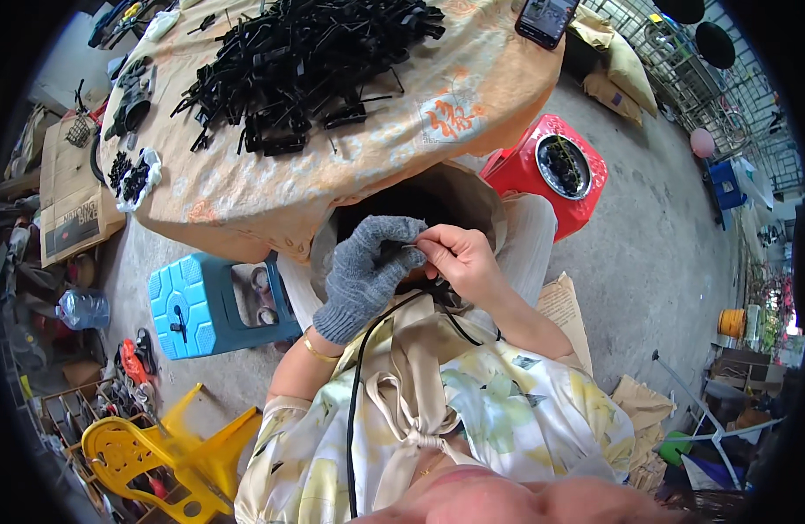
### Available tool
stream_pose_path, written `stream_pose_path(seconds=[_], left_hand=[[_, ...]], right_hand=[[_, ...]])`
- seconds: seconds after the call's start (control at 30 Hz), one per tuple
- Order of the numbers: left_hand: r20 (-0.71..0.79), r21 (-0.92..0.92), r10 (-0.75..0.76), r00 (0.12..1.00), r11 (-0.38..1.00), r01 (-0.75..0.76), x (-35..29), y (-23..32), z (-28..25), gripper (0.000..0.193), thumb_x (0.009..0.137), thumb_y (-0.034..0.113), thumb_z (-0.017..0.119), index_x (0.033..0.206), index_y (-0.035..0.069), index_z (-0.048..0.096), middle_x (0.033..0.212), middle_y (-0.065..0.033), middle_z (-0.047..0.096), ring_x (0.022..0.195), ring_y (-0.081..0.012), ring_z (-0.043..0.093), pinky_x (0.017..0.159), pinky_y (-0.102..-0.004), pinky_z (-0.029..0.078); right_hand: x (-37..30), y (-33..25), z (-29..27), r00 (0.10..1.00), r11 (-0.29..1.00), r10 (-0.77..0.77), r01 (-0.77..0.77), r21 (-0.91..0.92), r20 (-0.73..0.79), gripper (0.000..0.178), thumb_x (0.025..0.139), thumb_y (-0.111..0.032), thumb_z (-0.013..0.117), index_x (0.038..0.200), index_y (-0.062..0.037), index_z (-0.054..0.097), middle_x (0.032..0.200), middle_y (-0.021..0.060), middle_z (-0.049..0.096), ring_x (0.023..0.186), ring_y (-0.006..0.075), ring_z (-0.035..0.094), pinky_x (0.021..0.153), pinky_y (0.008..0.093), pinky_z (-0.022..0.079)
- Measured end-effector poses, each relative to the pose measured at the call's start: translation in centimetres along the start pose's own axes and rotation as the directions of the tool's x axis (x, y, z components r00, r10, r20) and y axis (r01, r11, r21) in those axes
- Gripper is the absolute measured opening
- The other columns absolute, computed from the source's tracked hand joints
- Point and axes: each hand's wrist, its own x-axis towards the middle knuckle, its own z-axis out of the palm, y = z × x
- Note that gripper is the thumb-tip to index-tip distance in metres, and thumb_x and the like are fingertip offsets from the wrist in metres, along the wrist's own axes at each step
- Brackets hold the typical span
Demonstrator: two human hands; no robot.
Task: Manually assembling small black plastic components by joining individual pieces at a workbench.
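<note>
My left hand (pixel 365 266), in a grey knitted glove, is closed with its thumb and fingertips together. Bare and pinched shut, my right hand (pixel 465 265) meets it fingertip to fingertip. Something small seems to be held between them, too tiny to name. Both hands are over the mouth of a large open sack (pixel 498 201) between my knees, whose inside is dark. Beyond it, a big pile of black plastic parts (pixel 302 65) with thin stems lies on the cloth-covered table (pixel 271 188).
Small black pieces (pixel 133 179) sit at the table's left, near a dark glove (pixel 133 100). A phone (pixel 546 19) stands at the far right edge. Around me are a blue stool (pixel 182 301), a red stool (pixel 586 201) bearing a bowl (pixel 563 166), and a yellow chair (pixel 127 450).
</note>
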Motion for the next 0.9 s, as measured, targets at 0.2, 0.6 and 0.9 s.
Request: stream_pose_path(seconds=[0.2,0.6,0.9], left_hand=[[-0.043,0.153,0.031,0.999,0.988,-0.024,0.0,-1.1,0.1,0.033,0.076,-0.005,0.063,0.107,0.002,0.054,0.101,-0.0077,0.060,0.088,-0.0116,0.058,0.078,-0.0250,0.048],[0.014,-0.108,-0.188,0.982,0.976,0.189,-1.8,-2.5,-1.1,0.030,0.084,-0.003,0.043,0.114,0.001,0.046,0.112,-0.0108,0.052,0.100,-0.0182,0.054,0.089,-0.0312,0.044],[-0.065,0.504,-0.084,0.994,0.857,0.105,-1.2,-3.4,-1.2,0.022,0.081,-0.002,0.050,0.102,0.003,0.051,0.100,-0.0130,0.060,0.083,-0.0201,0.062,0.073,-0.0302,0.049]], right_hand=[[1.5,0.8,-1.5,0.996,0.994,0.014,-0.004,-0.107,0.089,0.012,0.088,-0.007,0.053,0.089,0.0022,0.061,0.067,0.0001,0.057,0.058,0.0049,0.052,0.052,0.0195,0.042],[14.5,-4.9,-1.2,0.793,0.236,-0.605,0.270,-0.934,0.077,0.015,0.073,-0.012,0.058,0.085,-0.0039,0.062,0.075,0.0134,0.062,0.067,0.0298,0.060,0.059,0.0384,0.048],[15.5,-6.2,-2.2,0.709,0.159,-0.675,0.410,-0.898,0.204,0.006,0.074,-0.012,0.058,0.073,-0.0061,0.058,0.069,0.0089,0.057,0.064,0.0278,0.059,0.056,0.0381,0.047]])
